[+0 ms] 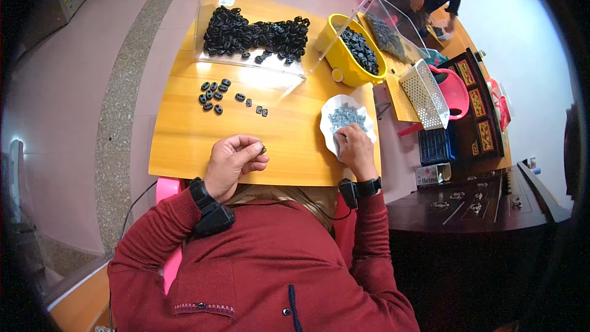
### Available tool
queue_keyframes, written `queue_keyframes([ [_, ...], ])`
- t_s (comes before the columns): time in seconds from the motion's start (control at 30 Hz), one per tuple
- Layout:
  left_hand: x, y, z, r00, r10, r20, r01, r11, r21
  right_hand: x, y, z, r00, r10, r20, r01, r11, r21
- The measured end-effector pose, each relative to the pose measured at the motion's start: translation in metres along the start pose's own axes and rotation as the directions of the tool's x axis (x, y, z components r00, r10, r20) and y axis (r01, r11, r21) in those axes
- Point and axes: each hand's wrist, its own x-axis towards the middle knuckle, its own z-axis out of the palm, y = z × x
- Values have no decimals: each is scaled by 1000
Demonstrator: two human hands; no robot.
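Tabletop (184, 147) of yellow wood takes up most of the scene, with the seated person in a red sweater at its near edge. At the far side stands a clear plastic bin (209, 0), its open face toward the person, so that the heap of black oval parts (255, 34) inside can be drawn out forward. Right of it sits a yellow tub (335, 55) holding more black parts, within reach of the right arm. A white paper plate (329, 117) lies at the right near edge and carries a pile of small grey metal pieces (346, 117), apparently kept separate from the black stock. A small cluster of black ovals (212, 95) lies loose on the table at centre left, apart from the bin, with a few smaller bits trailing to its right.

Right hand (355, 147) rests on the plate, fingertips down in the grey pieces; whether they have closed on one cannot be told. Left hand (232, 160) is curled, thumb and forefinger pinched on one small dark part (263, 148), held just above the table near the person.
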Motion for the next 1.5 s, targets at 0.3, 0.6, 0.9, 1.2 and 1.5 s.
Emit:
queue_keyframes([
  [0.3,1,-1,0,1000,6,-22,-6,1000,18,-1,2,-2,994,-60,-87,70,990,122],
  [0.6,5,-4,-2,1000,-1,-26,1,1000,10,-3,6,-3,997,-2,-74,23,960,279],
  [0.9,3,-3,-1,1000,1,-25,-1,1000,17,-5,2,-10,998,37,-58,-17,947,320],
  [1.2,2,-1,0,1000,-6,-11,6,999,53,-8,-68,-13,991,-100,85,17,738,675],
  [1.5,2,-2,-1,1000,-11,-6,11,1000,19,3,-120,20,929,-332,162,118,683,721],
])
